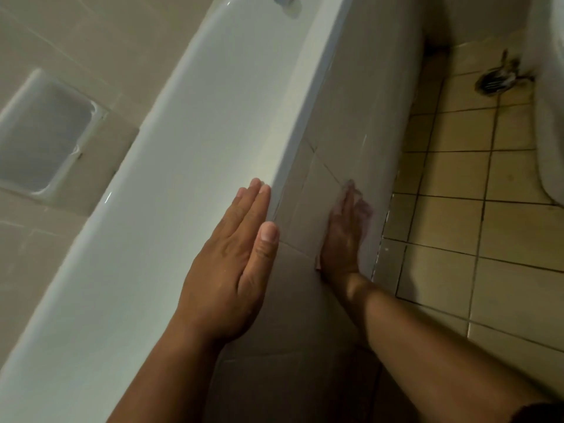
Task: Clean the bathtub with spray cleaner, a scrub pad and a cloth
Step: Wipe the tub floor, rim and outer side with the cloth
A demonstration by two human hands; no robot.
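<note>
Bathtub: white rim (195,166) runs diagonally from lower left to the top of the view, with a tiled side panel (345,111) below its outer edge.
Left hand (232,264): lies flat on the rim at its outer edge, fingers straight and close together, holding nothing.
Right hand (340,239): pressed flat against the side panel, fingers stretched out over the cloth.
Cloth (364,209): pale pinkish and blurred, caught between the right palm and the panel, showing around the fingertips and beside the wrist.
Floor (457,178): yellowish tiles with dark grout, and a round drain (496,80) near the toilet (549,117).
Wall: recessed soap niche (45,132) beyond the tub.
</note>
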